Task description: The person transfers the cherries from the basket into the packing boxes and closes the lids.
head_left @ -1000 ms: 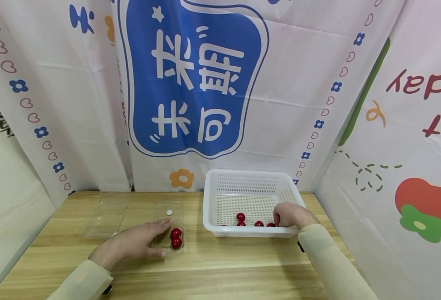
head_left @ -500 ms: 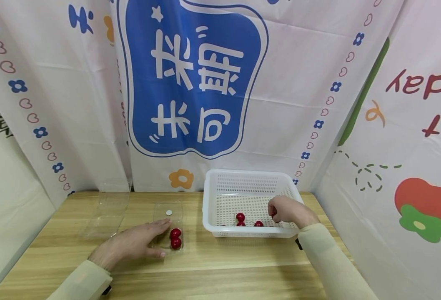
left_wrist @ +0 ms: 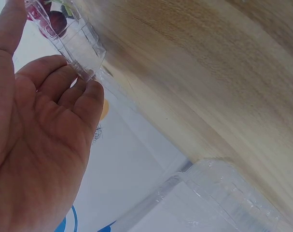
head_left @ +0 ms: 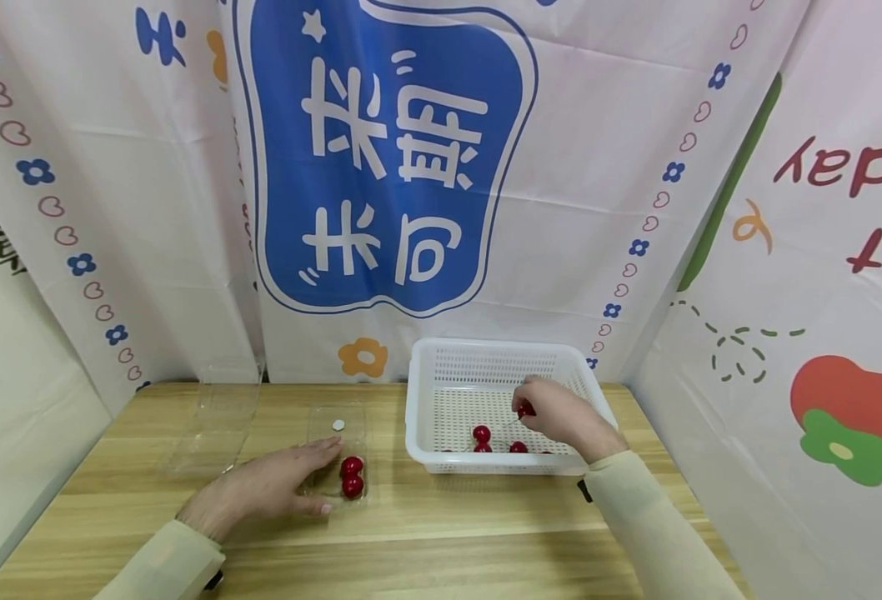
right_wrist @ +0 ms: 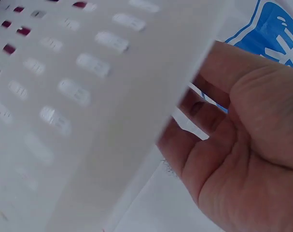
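Note:
My left hand point(head_left: 268, 483) lies over a small open clear plastic box point(head_left: 336, 410), its base between thumb and fingers. In the left wrist view, bent fingertips touch that clear box point(left_wrist: 83, 50). Two shiny red cherries point(head_left: 352, 477) show at its right side; the palm side hides part of its inside. Inside a white plastic basket point(head_left: 417, 450), my right hand point(head_left: 561, 412) pinches a cherry point(head_left: 525, 409) whose thin stem points left. Several more cherries point(head_left: 482, 434) lie at the basket's near side, partly behind the rim. In the right wrist view, the basket wall hides the fingertips.
Another clear plastic box point(head_left: 219, 425) stands open at the back left of the wooden table point(head_left: 441, 533). A round white sticker point(head_left: 338, 425) sits on the small box's lid. Printed cloth point(head_left: 561, 167) hangs close behind the basket and at both sides.
My right hand has lifted a cherry from the basket's near right side and moved left and away from me with it. The left hand and its box have stayed in place.

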`<move>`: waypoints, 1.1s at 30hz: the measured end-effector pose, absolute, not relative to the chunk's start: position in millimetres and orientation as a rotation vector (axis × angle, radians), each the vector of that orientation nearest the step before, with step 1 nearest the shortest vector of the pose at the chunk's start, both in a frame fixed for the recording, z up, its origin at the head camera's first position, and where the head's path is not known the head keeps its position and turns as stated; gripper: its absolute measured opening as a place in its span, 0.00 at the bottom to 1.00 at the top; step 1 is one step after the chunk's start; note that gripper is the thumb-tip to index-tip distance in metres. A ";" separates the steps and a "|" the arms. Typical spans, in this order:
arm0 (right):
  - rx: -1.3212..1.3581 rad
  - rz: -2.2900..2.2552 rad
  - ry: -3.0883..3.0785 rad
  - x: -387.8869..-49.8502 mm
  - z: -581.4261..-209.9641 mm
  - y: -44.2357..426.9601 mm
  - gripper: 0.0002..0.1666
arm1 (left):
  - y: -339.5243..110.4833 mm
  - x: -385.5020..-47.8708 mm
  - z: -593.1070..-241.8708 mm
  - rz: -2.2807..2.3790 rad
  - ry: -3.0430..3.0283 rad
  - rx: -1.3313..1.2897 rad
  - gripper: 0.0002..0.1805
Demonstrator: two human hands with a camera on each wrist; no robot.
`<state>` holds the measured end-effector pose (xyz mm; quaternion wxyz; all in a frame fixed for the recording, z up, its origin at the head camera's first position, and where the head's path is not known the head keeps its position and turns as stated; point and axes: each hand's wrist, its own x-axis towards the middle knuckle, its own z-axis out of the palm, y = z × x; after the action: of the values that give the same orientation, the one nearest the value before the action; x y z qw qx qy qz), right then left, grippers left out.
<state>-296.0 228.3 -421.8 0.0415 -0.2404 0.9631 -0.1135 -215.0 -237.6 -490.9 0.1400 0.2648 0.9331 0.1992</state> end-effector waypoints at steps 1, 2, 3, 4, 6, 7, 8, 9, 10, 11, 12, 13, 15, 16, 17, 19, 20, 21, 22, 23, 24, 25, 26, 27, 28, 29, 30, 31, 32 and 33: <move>-0.762 -0.348 2.960 -295.8 -422.0 226.2 0.09 | -237.4 -214.9 -490.7 0.576 2.694 0.763 0.56; -0.782 -0.352 2.971 -295.5 -422.1 223.9 0.09 | -237.4 -214.9 -490.6 0.577 2.694 0.762 0.56; -0.800 -0.353 2.982 -295.3 -422.4 221.8 0.08 | -237.4 -214.8 -490.5 0.577 2.694 0.762 0.56; -0.812 -0.358 2.989 -294.6 -422.5 219.5 0.09 | -237.4 -214.7 -490.6 0.577 2.694 0.760 0.56; -0.831 -0.367 3.003 -293.0 -423.0 215.0 0.09 | -237.4 -214.6 -490.9 0.578 2.695 0.757 0.56; -0.835 -0.376 3.008 -291.8 -422.9 212.5 0.09 | -237.5 -214.7 -491.1 0.578 2.696 0.756 0.56; -0.828 -0.389 3.011 -290.9 -423.3 210.1 0.09 | -237.5 -214.7 -491.2 0.577 2.697 0.756 0.56; -0.827 -0.398 3.014 -289.8 -423.4 207.6 0.09 | -237.6 -214.7 -491.3 0.577 2.697 0.757 0.56; -0.827 -0.410 3.016 -288.9 -423.5 204.9 0.09 | -237.6 -214.6 -491.4 0.576 2.697 0.757 0.56; -0.828 -0.419 3.020 -288.2 -423.9 202.3 0.09 | -237.6 -214.6 -491.6 0.577 2.697 0.757 0.56; -0.832 -0.426 3.023 -287.4 -424.0 199.5 0.08 | -237.7 -214.6 -491.7 0.578 2.697 0.757 0.56; -0.840 -0.433 3.025 -286.6 -424.1 196.9 0.08 | -237.7 -214.7 -491.8 0.579 2.696 0.756 0.56; -0.870 -0.433 3.036 -285.8 -424.8 191.9 0.08 | -237.8 -214.7 -491.9 0.579 2.696 0.754 0.56; -0.888 -0.436 3.042 -285.5 -425.1 189.5 0.08 | -237.8 -214.7 -492.0 0.579 2.696 0.753 0.56; -0.901 -0.437 3.049 -285.2 -425.6 187.2 0.08 | -237.9 -214.7 -492.1 0.578 2.696 0.752 0.56; -0.938 -0.435 3.061 -285.1 -426.7 182.8 0.07 | -237.9 -214.8 -492.3 0.578 2.695 0.751 0.56; -0.948 -0.434 3.069 -285.2 -427.3 180.5 0.07 | -238.0 -214.9 -492.3 0.577 2.696 0.752 0.56; -0.960 -0.436 3.074 -285.1 -427.7 178.3 0.07 | -238.0 -214.9 -492.3 0.578 2.696 0.753 0.56; -0.972 -0.438 3.078 -285.0 -428.2 176.2 0.08 | -238.0 -214.9 -492.4 0.579 2.695 0.754 0.56; -0.984 -0.438 3.084 -284.9 -428.8 174.1 0.08 | -238.0 -214.9 -492.4 0.579 2.696 0.754 0.56; -0.999 -0.442 3.087 -284.8 -429.2 172.0 0.08 | -237.9 -214.9 -492.4 0.580 2.696 0.756 0.56; -1.013 -0.445 3.087 -284.5 -429.5 170.1 0.09 | -238.0 -215.0 -492.5 0.579 2.697 0.757 0.56; -1.029 -0.446 3.088 -284.2 -429.7 168.1 0.09 | -237.9 -215.0 -492.5 0.578 2.698 0.758 0.56; -1.046 -0.450 3.087 -283.8 -429.9 166.2 0.09 | -237.9 -215.0 -492.5 0.580 2.698 0.758 0.56; -1.063 -0.452 3.087 -283.4 -430.2 164.4 0.09 | -237.8 -215.0 -492.5 0.580 2.698 0.758 0.56; -1.082 -0.456 3.088 -283.0 -430.3 162.5 0.09 | -237.8 -215.1 -492.4 0.581 2.698 0.757 0.56; -1.102 -0.460 3.086 -282.5 -430.2 160.6 0.09 | -237.7 -215.1 -492.3 0.582 2.697 0.755 0.56; -1.123 -0.462 3.087 -281.9 -430.2 158.7 0.09 | -237.7 -215.1 -492.2 0.584 2.696 0.752 0.56; -1.143 -0.466 3.087 -281.3 -430.2 156.9 0.09 | -237.5 -215.0 -492.0 0.587 2.694 0.747 0.56; -1.160 -0.474 3.087 -280.6 -430.0 155.0 0.09 | -237.5 -215.0 -491.9 0.589 2.692 0.744 0.56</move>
<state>-280.6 155.0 -430.0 -0.0949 -0.3466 0.9224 -0.1418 -215.0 -237.5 -491.9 0.1430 0.2579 0.9335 0.2042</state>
